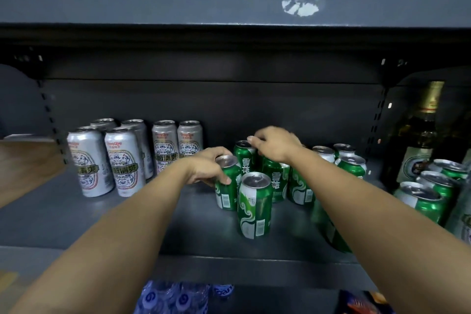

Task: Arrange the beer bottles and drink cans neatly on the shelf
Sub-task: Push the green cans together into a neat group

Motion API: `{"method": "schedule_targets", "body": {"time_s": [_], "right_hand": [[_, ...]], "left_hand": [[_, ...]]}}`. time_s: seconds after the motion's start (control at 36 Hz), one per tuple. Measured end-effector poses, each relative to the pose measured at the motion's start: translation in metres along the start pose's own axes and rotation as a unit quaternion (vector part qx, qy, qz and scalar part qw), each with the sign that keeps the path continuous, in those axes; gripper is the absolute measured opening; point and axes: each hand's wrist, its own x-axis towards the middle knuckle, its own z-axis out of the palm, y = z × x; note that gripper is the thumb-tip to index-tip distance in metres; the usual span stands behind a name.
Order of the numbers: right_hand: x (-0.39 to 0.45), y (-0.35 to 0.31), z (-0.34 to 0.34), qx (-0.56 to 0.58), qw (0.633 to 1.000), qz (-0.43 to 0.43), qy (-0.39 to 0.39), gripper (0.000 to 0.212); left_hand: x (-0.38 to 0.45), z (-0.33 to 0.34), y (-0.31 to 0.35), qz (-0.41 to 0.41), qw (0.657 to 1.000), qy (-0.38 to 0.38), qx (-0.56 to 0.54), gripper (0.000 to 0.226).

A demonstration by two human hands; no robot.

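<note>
head cam: your one view | faces forward, slightly down into the shelf (178, 224) | close, beyond your fingers (225, 181)

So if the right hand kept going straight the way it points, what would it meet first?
The right hand points left and back, fingertips already at the rear green can. Beyond that, likely the shelf's back panel; depth is unclear.

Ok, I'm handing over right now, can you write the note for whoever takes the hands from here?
Left hand: grips the top of a green can in the middle cluster.
Right hand: fingers pinch the rim of the rear green can.
Silver cans: already in neat rows at the shelf's left.
Green cluster: loose, labels facing different ways; front can stands apart.
More green cans and a bottle on the right, unsorted.
Left: line up the green cans, then the right side.
</note>
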Motion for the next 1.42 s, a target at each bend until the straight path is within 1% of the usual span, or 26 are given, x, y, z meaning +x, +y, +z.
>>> {"method": "schedule_targets", "body": {"time_s": [0.06,0.08,0.11,0.17,0.19,0.25,0.28,0.33,0.39,0.44,0.56,0.58,0.61,0.69,0.75,0.81,0.89,1.0,1.08,1.17,1.22,1.31,1.42], "right_hand": [[-0.002,0.0,0.003,0.027,1.0,-0.005,-0.01,0.042],[-0.004,0.0,0.002,0.052,0.998,-0.005,-0.031,0.045],[-0.006,0.0,0.001,0.082,0.994,-0.002,-0.066,0.05],[-0.01,-0.001,-0.004,0.111,0.978,0.013,-0.173,0.062],[-0.013,-0.003,-0.008,0.093,0.967,0.02,-0.235,0.065],[-0.018,-0.006,-0.014,0.027,0.942,0.018,-0.334,0.064],[-0.021,-0.008,-0.016,0.005,0.931,0.011,-0.366,0.06],[-0.025,-0.013,-0.015,-0.001,0.923,0.001,-0.385,0.055],[-0.027,-0.015,-0.009,0.005,0.933,-0.009,-0.361,0.054],[-0.028,-0.016,-0.005,0.018,0.946,-0.022,-0.323,0.045],[-0.03,-0.015,-0.012,0.005,0.957,-0.02,-0.29,0.033],[-0.031,-0.013,-0.014,-0.004,0.959,-0.015,-0.282,0.031],[-0.032,-0.012,-0.016,-0.014,0.961,-0.009,-0.274,0.031],[-0.036,-0.003,-0.02,-0.018,0.967,0.012,-0.255,0.043],[-0.04,0.001,-0.021,-0.006,0.969,0.018,-0.245,0.051],[-0.043,0.005,-0.022,-0.03,0.974,0.011,-0.224,0.06],[-0.051,0.008,-0.02,-0.083,0.984,0.006,-0.16,0.069],[-0.075,0.015,-0.023,-0.093,0.994,0.034,-0.045,0.07],[-0.102,0.022,-0.029,-0.112,0.991,0.065,0.025,0.061],[-0.132,0.033,-0.036,-0.131,0.982,0.099,0.098,0.048],[-0.154,0.041,-0.041,-0.141,0.972,0.125,0.144,0.043],[-0.189,0.053,-0.049,-0.15,0.956,0.169,0.188,0.04],[-0.235,0.078,-0.061,-0.162,0.936,0.233,0.205,0.039]], "left_hand": [[0.005,0.007,0.001,0.018,0.999,0.039,0.003,0.058],[0.008,0.01,0.002,0.027,0.998,0.053,0.007,0.058],[0.011,0.013,0.002,0.036,0.997,0.063,0.011,0.057],[0.017,0.018,0.005,0.043,0.996,0.074,0.024,0.057],[0.019,0.02,0.005,0.047,0.995,0.078,0.033,0.057],[0.024,0.024,0.006,0.055,0.993,0.088,0.061,0.059],[0.027,0.025,0.007,0.056,0.991,0.093,0.081,0.061],[0.029,0.027,0.008,0.045,0.988,0.102,0.107,0.065],[0.03,0.029,0.007,0.041,0.987,0.113,0.103,0.066],[0.025,0.032,0.006,0.036,0.988,0.121,0.084,0.069],[0.017,0.038,0.0,0.02,0.987,0.153,0.042,0.087],[0.015,0.041,0.0,0.018,0.985,0.17,0.039,0.086],[0.012,0.044,0.0,0.018,0.981,0.191,0.042,0.08],[0.001,0.056,0.005,0.03,0.964,0.256,0.071,0.063],[-0.005,0.063,0.007,0.042,0.952,0.288,0.095,0.058],[-0.012,0.071,0.01,0.053,0.943,0.308,0.116,0.054],[-0.022,0.082,0.017,0.072,0.938,0.306,0.145,0.049],[-0.035,0.094,0.029,0.099,0.931,0.306,0.174,0.041],[-0.048,0.104,0.04,0.118,0.928,0.304,0.183,0.041],[-0.062,0.117,0.05,0.155,0.924,0.295,0.187,0.039],[-0.074,0.128,0.056,0.185,0.923,0.281,0.185,0.038],[-0.092,0.151,0.065,0.221,0.924,0.254,0.181,0.037],[-0.113,0.192,0.085,0.265,0.926,0.214,0.163,0.036]]}}
